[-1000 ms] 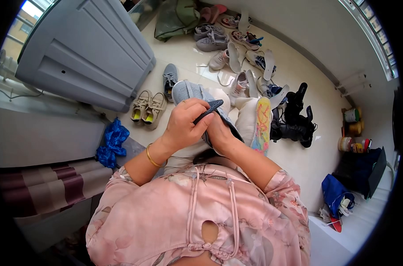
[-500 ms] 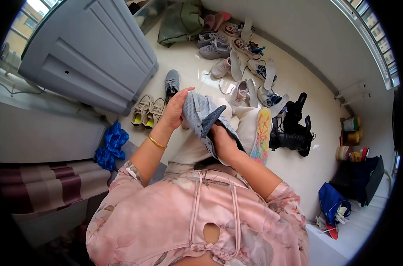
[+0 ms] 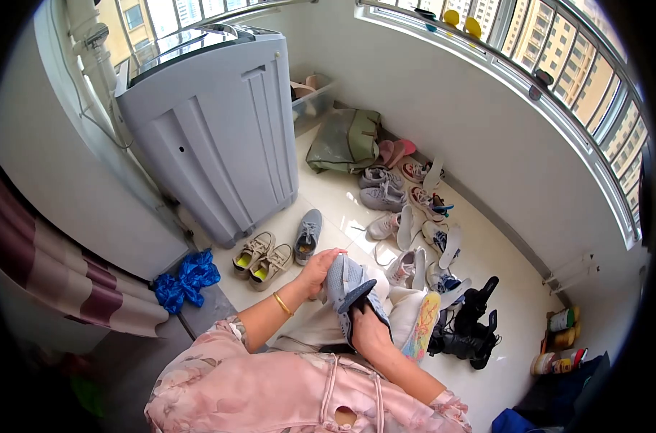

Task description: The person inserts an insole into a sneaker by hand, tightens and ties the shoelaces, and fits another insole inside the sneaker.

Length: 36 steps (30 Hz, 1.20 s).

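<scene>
A grey-blue sneaker [image 3: 344, 273] is held over my lap, its dark blue tongue folded outward. My left hand [image 3: 319, 270] is closed around its toe end. My right hand [image 3: 370, 332] reaches into the shoe's opening; those fingers are hidden inside, so what they touch there cannot be seen. Close to my right wrist, a long sole-shaped piece with a bright yellow and pink pattern [image 3: 425, 325] lies against my pale trousers. Beyond my left hand, a similar grey-blue sneaker [image 3: 309, 235] stands on the floor.
Beige shoes [image 3: 272, 264] sit left of the grey sneaker, below a large grey appliance [image 3: 220, 137]. Several shoes, some with insoles pulled out [image 3: 450, 247], line the right wall, ending in black boots [image 3: 466, 333]. A green bag [image 3: 350, 141] and blue plastic bag [image 3: 189, 280] lie around.
My view has tilted up, bringing the windows and more of the appliance into sight. Both hands keep their hold on the sneaker, which appears slightly turned.
</scene>
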{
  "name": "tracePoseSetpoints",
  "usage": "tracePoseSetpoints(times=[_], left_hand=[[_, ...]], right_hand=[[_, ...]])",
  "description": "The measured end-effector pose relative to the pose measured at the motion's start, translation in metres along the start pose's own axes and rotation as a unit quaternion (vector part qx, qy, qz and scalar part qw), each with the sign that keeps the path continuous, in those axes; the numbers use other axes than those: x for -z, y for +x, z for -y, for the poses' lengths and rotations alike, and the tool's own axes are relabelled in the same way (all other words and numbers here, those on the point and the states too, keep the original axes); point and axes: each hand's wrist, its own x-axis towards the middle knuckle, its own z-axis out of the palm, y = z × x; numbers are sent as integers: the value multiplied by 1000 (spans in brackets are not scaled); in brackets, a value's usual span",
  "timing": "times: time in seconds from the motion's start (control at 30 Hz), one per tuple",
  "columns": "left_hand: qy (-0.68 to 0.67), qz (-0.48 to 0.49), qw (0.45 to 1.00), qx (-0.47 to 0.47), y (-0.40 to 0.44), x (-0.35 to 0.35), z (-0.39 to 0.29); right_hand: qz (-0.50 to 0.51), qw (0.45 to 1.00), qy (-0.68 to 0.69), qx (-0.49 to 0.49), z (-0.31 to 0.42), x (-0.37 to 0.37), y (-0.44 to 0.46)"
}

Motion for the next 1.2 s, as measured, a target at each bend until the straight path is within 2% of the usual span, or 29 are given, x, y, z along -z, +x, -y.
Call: tracePoseSetpoints(times=[0.03,0.13,0.17,0.27,0.3,0.33,0.37,0.4,0.5,0.6,0.63,0.73,0.83,1.0,1.07,1.2], left_hand=[[1,0,1000,-2,0,1,-2],[22,-11,1000,-16,-2,-2,-4],[27,-15,999,-24,-4,-4,-3],[33,-12,999,-29,-4,-10,-1],[31,-9,999,-25,-4,-11,0],[31,-8,999,-21,-3,-12,1],[24,-13,999,-21,-1,-12,2],[18,-21,999,-21,0,-11,2],[23,-21,999,-36,2,-8,-1],[34,-26,998,-47,4,-3,0],[34,-27,998,-47,4,-3,0],[32,-28,998,-42,1,-9,-4],[39,-35,998,-35,4,-9,-7],[66,-39,996,-37,8,-3,-4],[76,-45,995,-41,8,-5,-5],[73,-35,996,-39,9,-6,-3]], right_hand=[[58,997,-30,-35,6,8,-2],[-98,981,-136,99,1,-6,-8],[-8,992,-96,84,0,-2,-7],[-77,992,36,90,-22,-27,11],[-96,950,288,70,-50,-72,39],[-101,895,434,19,-43,-72,45],[-122,812,571,-28,-35,-72,50],[-129,770,617,-103,-1,-27,43],[-75,805,546,-219,-1,-24,43],[-99,893,431,-90,-4,-28,53],[-44,859,477,-179,5,-13,52],[-87,902,420,-40,-6,-30,73],[-55,794,606,-9,-10,-46,89],[-105,860,499,-12,-11,-55,97],[-92,889,449,-15,10,1,75],[-173,909,380,14,-10,-27,86]])
